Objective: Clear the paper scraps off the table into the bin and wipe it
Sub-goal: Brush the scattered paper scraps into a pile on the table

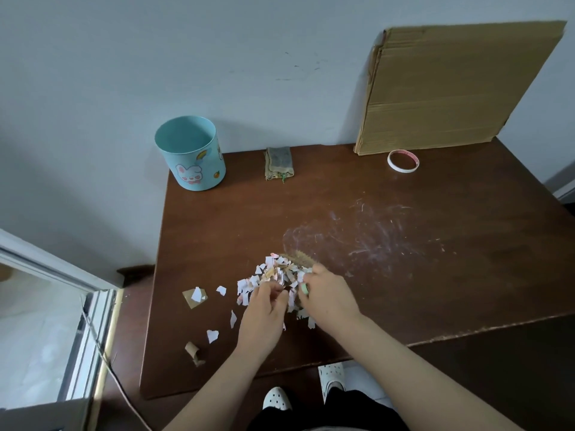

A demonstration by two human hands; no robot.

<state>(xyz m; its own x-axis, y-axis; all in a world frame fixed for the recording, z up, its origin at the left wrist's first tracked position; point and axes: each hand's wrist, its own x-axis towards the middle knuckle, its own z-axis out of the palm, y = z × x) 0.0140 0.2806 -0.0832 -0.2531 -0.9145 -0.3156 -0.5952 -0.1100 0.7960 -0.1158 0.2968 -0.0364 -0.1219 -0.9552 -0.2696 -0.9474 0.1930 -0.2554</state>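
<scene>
Head view of a dark brown bench (404,275) set against a pale wall. Near the front edge, left of centre, lies a heaped pile of paper scraps (277,272), mostly white with pink and orange pieces. The left hand (264,312) meets the near left side of the pile, its fingers curled in among the scraps and pinching some of them. The right hand (326,295) bears on the pile's right side, its fingers wrapped round a brush (300,259) whose tan bristles show beyond the knuckles at the far edge of the pile, with a green end visible by the thumb. Loose scraps (212,335) lie scattered to the left of the pile, along with a curled brown cardboard strip (193,353). The light blue bin (189,157), printed with a rabbit, stands upright at the far left corner, well apart from the pile. A folded cloth (279,161) lies at the far edge just right of the bin. White smears (367,231) mark the surface right of the pile. A tape roll (403,161) lies flat before a cardboard sheet (451,88) leaning on the wall.
</scene>
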